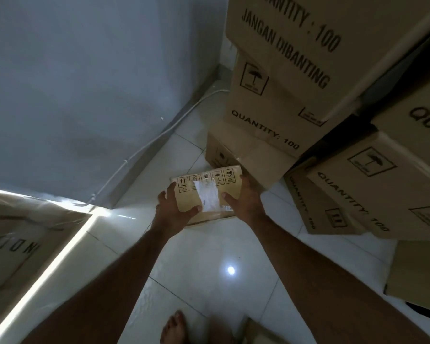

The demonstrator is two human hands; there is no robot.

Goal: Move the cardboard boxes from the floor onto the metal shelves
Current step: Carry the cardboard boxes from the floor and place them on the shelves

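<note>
dim room, glare spot on floor, edges seemingly warped

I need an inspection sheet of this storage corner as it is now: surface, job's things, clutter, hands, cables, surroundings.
Surface: glossy white tiled floor with a light reflection.
Job's things: small cardboard box with a white label, low over the floor; stacked large boxes printed QUANTITY: 100 at right.
Clutter: wrapped carton at left.
Hands: left hand and right hand grip the small box's sides.
Cables: white cable along the wall base.
Surroundings: grey wall; a bare foot; metal shelves not clearly seen.
</note>
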